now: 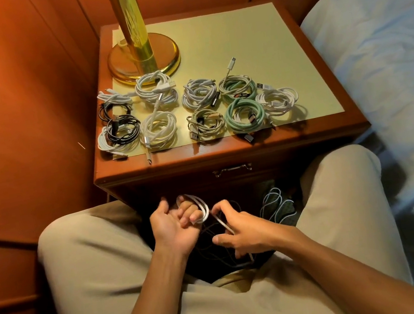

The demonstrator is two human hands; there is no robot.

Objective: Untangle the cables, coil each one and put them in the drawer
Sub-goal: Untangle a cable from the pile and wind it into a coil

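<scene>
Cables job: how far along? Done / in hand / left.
Done: about ten coiled cables sit on the nightstand.
In hand: a white cable is looped round the left hand's fingers; the right hand pinches and feeds it.
Left: loose cables lie between the knees. The drawer looks closed, so no coil is stowed yet.

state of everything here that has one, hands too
drawer: shut
white cable: partly coiled round the left hand's fingers
left hand: fingers curled inside the coil
right hand: pinching the cable
coiled cables: on the nightstand, not in the drawer
loose cables: tangled on the floor
</scene>
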